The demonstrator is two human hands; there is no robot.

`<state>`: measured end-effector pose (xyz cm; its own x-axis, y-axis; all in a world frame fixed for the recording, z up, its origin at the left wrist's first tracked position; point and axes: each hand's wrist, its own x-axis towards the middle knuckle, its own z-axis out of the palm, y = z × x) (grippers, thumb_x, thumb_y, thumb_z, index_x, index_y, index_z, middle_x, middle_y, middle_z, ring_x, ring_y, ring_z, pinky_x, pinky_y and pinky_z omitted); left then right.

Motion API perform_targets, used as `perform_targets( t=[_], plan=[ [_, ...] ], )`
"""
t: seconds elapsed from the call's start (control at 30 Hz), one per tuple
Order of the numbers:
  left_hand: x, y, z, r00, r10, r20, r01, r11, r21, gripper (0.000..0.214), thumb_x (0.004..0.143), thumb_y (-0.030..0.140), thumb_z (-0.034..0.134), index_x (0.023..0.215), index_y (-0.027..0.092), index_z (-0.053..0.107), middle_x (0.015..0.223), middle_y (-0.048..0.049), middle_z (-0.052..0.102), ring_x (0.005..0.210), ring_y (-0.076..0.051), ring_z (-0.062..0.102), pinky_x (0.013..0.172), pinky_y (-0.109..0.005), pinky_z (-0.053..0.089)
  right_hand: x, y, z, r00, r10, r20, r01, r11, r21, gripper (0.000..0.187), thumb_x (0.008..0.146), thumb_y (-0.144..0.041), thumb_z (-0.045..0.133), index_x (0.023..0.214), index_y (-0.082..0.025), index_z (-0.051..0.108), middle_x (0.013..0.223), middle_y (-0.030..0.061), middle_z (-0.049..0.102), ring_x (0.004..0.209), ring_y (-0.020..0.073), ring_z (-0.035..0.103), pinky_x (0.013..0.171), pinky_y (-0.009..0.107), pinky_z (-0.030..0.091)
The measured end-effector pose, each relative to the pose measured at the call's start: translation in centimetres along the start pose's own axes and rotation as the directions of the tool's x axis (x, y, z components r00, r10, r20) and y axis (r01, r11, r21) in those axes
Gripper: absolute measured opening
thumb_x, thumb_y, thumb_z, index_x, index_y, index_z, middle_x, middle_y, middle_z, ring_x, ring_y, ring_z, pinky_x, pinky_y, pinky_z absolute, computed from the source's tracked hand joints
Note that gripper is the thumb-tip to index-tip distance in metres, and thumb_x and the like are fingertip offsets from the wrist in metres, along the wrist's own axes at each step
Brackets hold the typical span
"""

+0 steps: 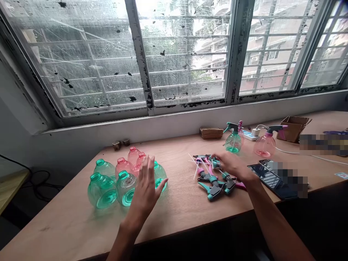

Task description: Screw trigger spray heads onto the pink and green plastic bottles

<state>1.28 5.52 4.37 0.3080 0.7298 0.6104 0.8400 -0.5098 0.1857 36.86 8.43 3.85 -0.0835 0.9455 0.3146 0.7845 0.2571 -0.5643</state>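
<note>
- The right hand point(231, 163) reaches over the heap from its far right side, its fingers bent down around a green-and-grey spray head point(216, 164); whether they are clamped on it or only touching, I cannot tell.
- The left hand point(145, 186) is raised with fingers straight and thumb held apart, gripping nothing visible; it overlaps the bottles in view, and contact is unclear.
- Under and around the right hand lie the other spray heads point(214, 191), heaped on their sides, probably because their uneven shape and thin tubes point(195, 172) keep them from standing.
- Nearest the left hand, open-necked green bottles point(102, 192) and pink bottles point(123, 166) stand close together, upright on their flat bases, likely grouped there to keep them within easy reach.
- Beyond the heap, a green spray bottle point(233, 141) and a pink spray bottle point(265, 145) stand with heads fitted, apart from the headless ones, seemingly to keep the two kinds separate.
</note>
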Motion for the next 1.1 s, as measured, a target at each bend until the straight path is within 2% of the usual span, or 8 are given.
perform_targets(
  t=[0.17,0.37,0.47,0.63,0.77,0.93,1.0,1.1],
  plan=[
    [0.6,-0.3,0.5,0.993,0.122,-0.007,-0.120,0.985,0.122,0.046,0.095,0.023,0.055,0.140,0.022,0.046,0.160,-0.0144,0.032,0.146,-0.035,0.033,0.115,-0.055,0.038,5.7,-0.1,-4.4,0.961,-0.048,-0.271,0.022,0.995,-0.098,0.031,0.094,-0.013,0.051,0.119,-0.019,0.068,0.135,0.0109,0.063,0.126,0.0270,0.055,0.110,0.039,0.040],
    [0.8,-2.0,0.3,0.992,0.122,-0.021,-0.118,0.983,0.140,0.038,0.093,0.015,0.054,0.130,0.022,0.059,0.160,-0.0111,0.037,0.150,-0.038,0.024,0.114,-0.059,0.038,11.6,2.4,-9.1,0.831,0.126,-0.541,-0.223,0.968,-0.117,0.028,0.099,-0.028,0.059,0.126,-0.019,0.060,0.135,0.0113,0.058,0.118,0.0282,0.059,0.100,0.051,0.048],
    [0.5,-2.0,-0.3,0.991,0.133,-0.023,-0.128,0.981,0.147,0.046,0.091,0.010,0.054,0.134,0.024,0.056,0.162,-0.0093,0.033,0.152,-0.037,0.018,0.115,-0.061,0.037,11.4,3.3,-9.0,0.803,0.194,-0.564,-0.294,0.951,-0.092,0.027,0.098,-0.031,0.063,0.121,-0.019,0.062,0.130,0.0093,0.060,0.112,0.0262,0.061,0.096,0.049,0.051],
    [-0.6,1.3,-2.9,0.978,0.206,0.036,-0.209,0.974,0.090,0.065,0.096,0.024,0.054,0.154,0.025,0.025,0.168,-0.0136,0.005,0.153,-0.038,0.005,0.116,-0.060,0.032,10.1,2.3,-8.0,0.803,0.260,-0.536,-0.321,0.947,-0.021,0.016,0.084,-0.027,0.074,0.087,-0.012,0.070,0.102,0.0155,0.071,0.106,0.0334,0.063,0.095,0.052,0.046],
    [-1.0,4.3,-4.0,0.961,0.269,0.062,-0.269,0.963,-0.011,0.072,0.098,0.031,0.054,0.157,0.028,0.013,0.168,-0.0135,0.004,0.154,-0.034,0.008,0.119,-0.056,0.029,7.1,-2.3,-7.5,0.827,0.205,-0.523,-0.204,0.977,0.060,0.020,0.080,-0.033,0.075,0.087,-0.015,0.070,0.089,0.0141,0.075,0.088,0.0327,0.070,0.081,0.044,0.052],
    [-1.2,6.1,-2.9,0.957,0.274,-0.091,-0.275,0.961,0.007,0.103,0.086,0.051,0.068,0.158,0.022,0.001,0.164,-0.0207,0.021,0.152,-0.039,0.015,0.121,-0.061,0.017,-2.9,-12.4,-4.8,0.809,0.062,-0.584,0.207,0.901,0.382,0.030,0.085,-0.050,0.070,0.096,-0.022,0.067,0.082,0.0058,0.074,0.072,0.0256,0.072,0.060,0.034,0.058],
    [-1.5,6.5,-2.6,0.951,0.251,-0.182,-0.256,0.967,-0.005,0.099,0.086,0.048,0.070,0.157,0.024,0.005,0.159,-0.0207,0.032,0.148,-0.039,0.028,0.119,-0.060,0.023,-6.7,-15.5,-3.4,0.862,0.066,-0.502,0.217,0.848,0.483,0.027,0.087,-0.050,0.069,0.094,-0.024,0.065,0.075,0.0044,0.073,0.061,0.0239,0.071,0.048,0.031,0.057],
    [-1.8,6.8,-2.6,0.944,0.242,-0.225,-0.262,0.963,-0.062,0.087,0.088,0.032,0.069,0.155,0.027,0.014,0.144,-0.0178,0.050,0.134,-0.037,0.046,0.109,-0.052,0.040,-9.5,-17.3,-2.1,0.869,0.074,-0.489,0.201,0.850,0.486,0.024,0.092,-0.049,0.063,0.100,-0.027,0.064,0.085,0.0067,0.075,0.068,0.0254,0.073,0.054,0.034,0.062]
  ],
)
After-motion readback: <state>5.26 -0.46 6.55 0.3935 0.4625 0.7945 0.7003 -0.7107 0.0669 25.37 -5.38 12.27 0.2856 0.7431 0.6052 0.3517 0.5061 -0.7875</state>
